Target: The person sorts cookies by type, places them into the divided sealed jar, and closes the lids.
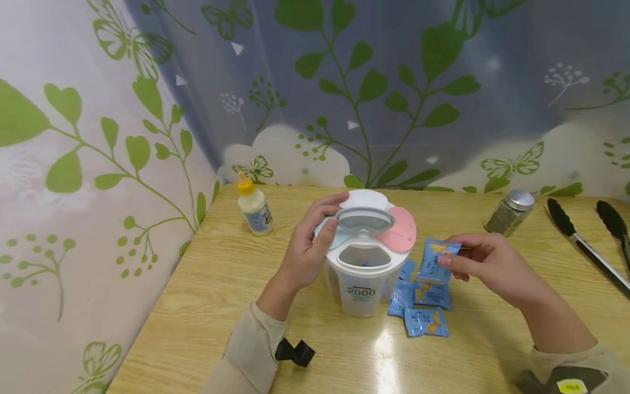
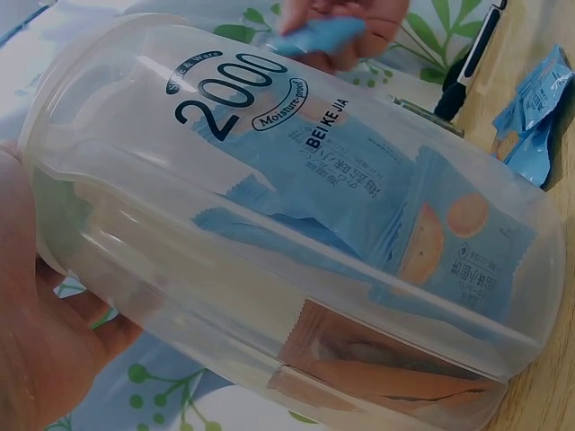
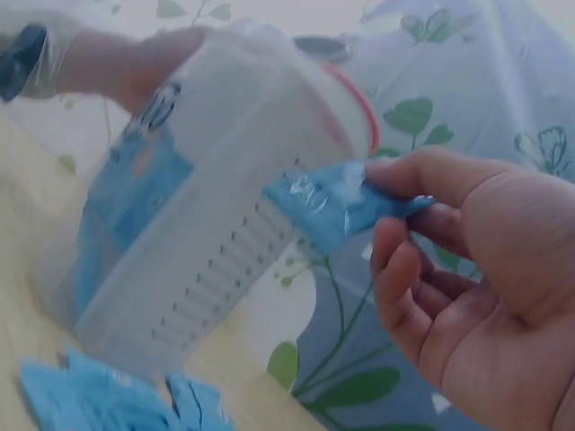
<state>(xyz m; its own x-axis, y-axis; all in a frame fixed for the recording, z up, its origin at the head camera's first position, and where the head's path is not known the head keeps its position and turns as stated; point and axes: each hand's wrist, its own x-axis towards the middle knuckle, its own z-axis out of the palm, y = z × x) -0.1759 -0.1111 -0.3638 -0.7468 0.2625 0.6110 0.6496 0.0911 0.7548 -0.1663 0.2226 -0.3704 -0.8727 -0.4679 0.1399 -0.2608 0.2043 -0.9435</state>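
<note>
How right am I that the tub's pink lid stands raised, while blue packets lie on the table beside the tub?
Not quite: the pink lid lies flat. The raised one is the grey lid on the tub, as the head view shows. Blue packets do lie on the table beside it.

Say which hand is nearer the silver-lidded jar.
Right: the right hand is just in front of the silver-lidded jar; the left hand is farther left, holding the food container.
</note>
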